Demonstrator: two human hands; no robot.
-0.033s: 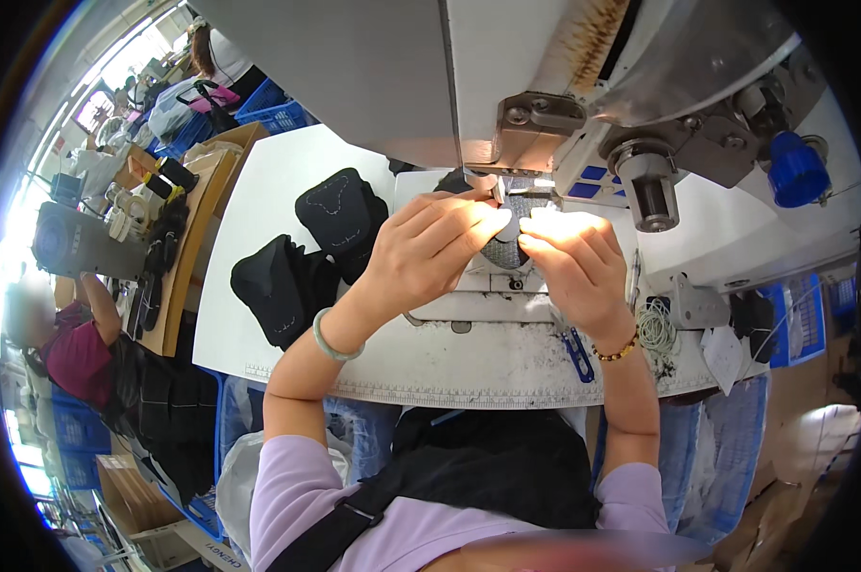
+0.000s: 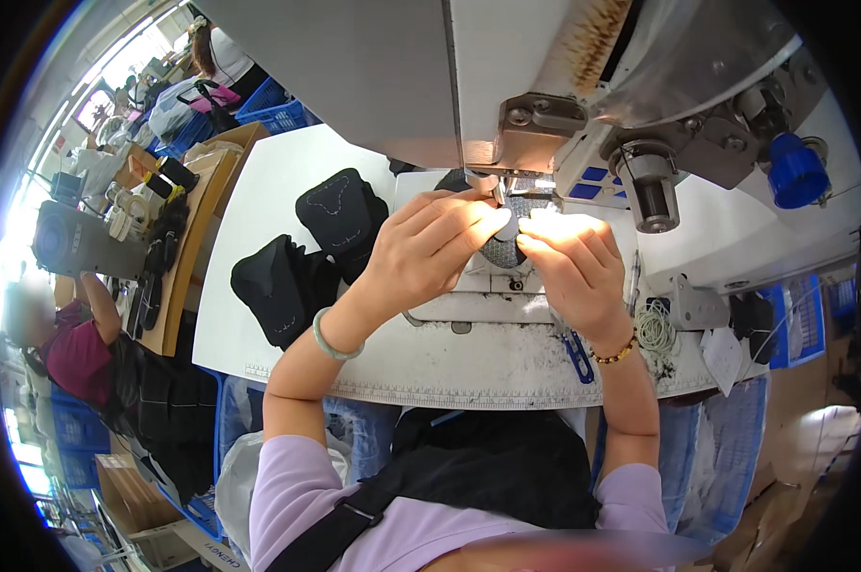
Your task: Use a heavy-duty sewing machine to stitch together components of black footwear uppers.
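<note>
Under the head of a white sewing machine (image 2: 492,153) lies a small dark grey speckled fabric piece (image 2: 502,254). My left hand (image 2: 430,243) is closed, its thumb and forefinger pinched at the left side of the piece. At its right side my right hand (image 2: 575,262) pinches too, under the bright machine lamp. The fingertips cover part of the fabric, and the needle area is partly hidden. Left of my left hand lie black sewn pieces (image 2: 276,286) with light stitch lines, and another black stack (image 2: 340,214) just behind them.
Blue-handled thread snips (image 2: 577,357) lie on the white table (image 2: 487,357) near its front edge. Beside them sits a coil of pale cord (image 2: 655,326). A blue knob (image 2: 797,172) juts from the machine at right. Another person (image 2: 78,334) works at the left bench.
</note>
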